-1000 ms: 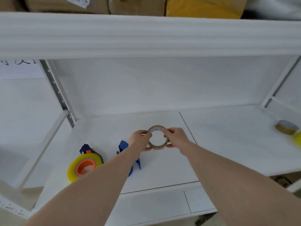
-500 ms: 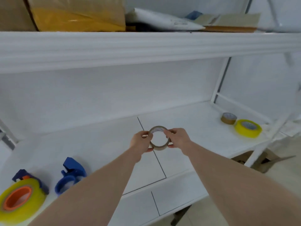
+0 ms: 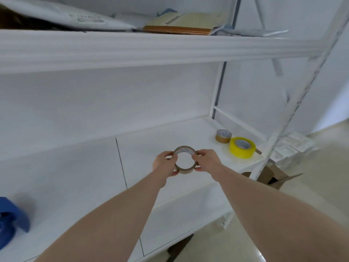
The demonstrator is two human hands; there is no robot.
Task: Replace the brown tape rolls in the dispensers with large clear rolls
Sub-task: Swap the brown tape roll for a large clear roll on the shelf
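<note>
Brown tape roll point(image 3: 184, 170) pinched between left hand point(image 3: 164, 165), right hand point(image 3: 207, 161), above shelf point(image 3: 160, 137)

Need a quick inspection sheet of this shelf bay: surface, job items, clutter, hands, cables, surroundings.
Surface: white shelf, panel seams visible.
Job's things: thin brown tape roll held above the shelf; second brown roll and yellowish roll lying flat, side by side at the right end; blue dispenser at the left edge, cut off by the frame.
Clutter: nothing seen.
Grippers: left hand and right hand each pinch the held roll.
Cables: nothing seen.
Surroundings: upper shelf with mailers and flat cardboard; open cardboard box on the floor.
</note>
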